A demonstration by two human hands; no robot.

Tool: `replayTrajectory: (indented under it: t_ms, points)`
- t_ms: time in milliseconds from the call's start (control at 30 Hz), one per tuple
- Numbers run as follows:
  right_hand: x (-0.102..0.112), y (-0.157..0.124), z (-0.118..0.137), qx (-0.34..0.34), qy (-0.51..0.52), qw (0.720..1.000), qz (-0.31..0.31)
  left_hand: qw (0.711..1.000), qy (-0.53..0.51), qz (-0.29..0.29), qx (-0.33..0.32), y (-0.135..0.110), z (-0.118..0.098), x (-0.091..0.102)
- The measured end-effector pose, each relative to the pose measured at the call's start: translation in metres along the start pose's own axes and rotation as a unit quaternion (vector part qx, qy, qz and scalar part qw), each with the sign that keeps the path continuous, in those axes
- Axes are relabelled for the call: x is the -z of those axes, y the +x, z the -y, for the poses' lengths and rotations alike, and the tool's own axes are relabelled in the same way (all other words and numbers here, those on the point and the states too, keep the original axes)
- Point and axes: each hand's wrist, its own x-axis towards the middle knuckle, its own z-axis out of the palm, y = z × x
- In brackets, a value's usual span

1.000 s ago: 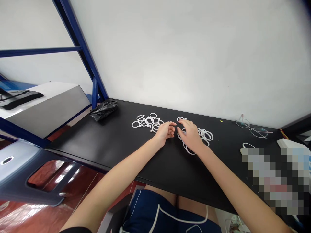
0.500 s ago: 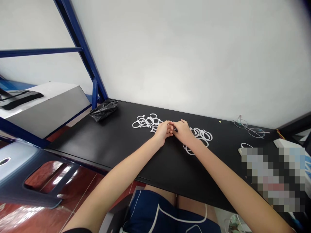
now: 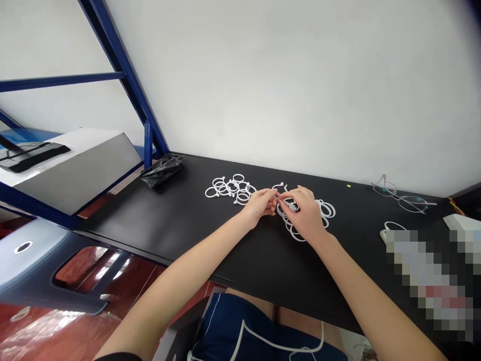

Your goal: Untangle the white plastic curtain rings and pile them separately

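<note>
My left hand [image 3: 260, 206] and my right hand [image 3: 307, 214] meet over the black table [image 3: 180, 215], fingertips pinched close together. A thin white ring [image 3: 278, 186] with knobbed ends shows just above the fingers, with a gap at its top; both hands seem closed on it, though the fingers hide its lower part. To the left lies a loose heap of white rings [image 3: 222, 190], several with small knobs. Another pile of white rings [image 3: 298, 237] lies beneath and around my right hand, partly covered by it.
A crumpled black plastic bag [image 3: 162, 171] lies at the table's far left. Eyeglasses [image 3: 411, 204] rest by the wall at the right, near a blurred-out object [image 3: 423, 276]. A blue metal frame [image 3: 148, 140] rises at the left, and a blue plastic stool [image 3: 41, 250] stands below.
Both hands have shifted to the right, my right hand now over the right-hand pile. The gapped ring has come into sight above my fingers. The view has turned slightly.
</note>
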Motion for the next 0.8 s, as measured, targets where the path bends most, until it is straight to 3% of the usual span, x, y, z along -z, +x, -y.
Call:
replayTrajectory:
  t_ms: [133,367,633,800]
  points:
    - [0.002,0.000,-0.003,-0.003,-0.014,1.000,-0.024,0.999,0.003,-0.036,-0.001,0.001,-0.001,0.001]
    - [0.000,-0.002,-0.004,-0.045,0.004,0.996,-0.073,0.998,0.059,-0.025,0.015,0.000,0.000,-0.001]
    - [0.002,-0.002,0.005,-0.195,0.176,0.963,-0.055,0.989,0.143,0.031,0.010,-0.004,-0.002,-0.005]
    - [-0.002,-0.002,0.003,-0.241,0.264,0.933,-0.048,0.985,0.161,0.061,0.004,-0.003,0.001,-0.003]
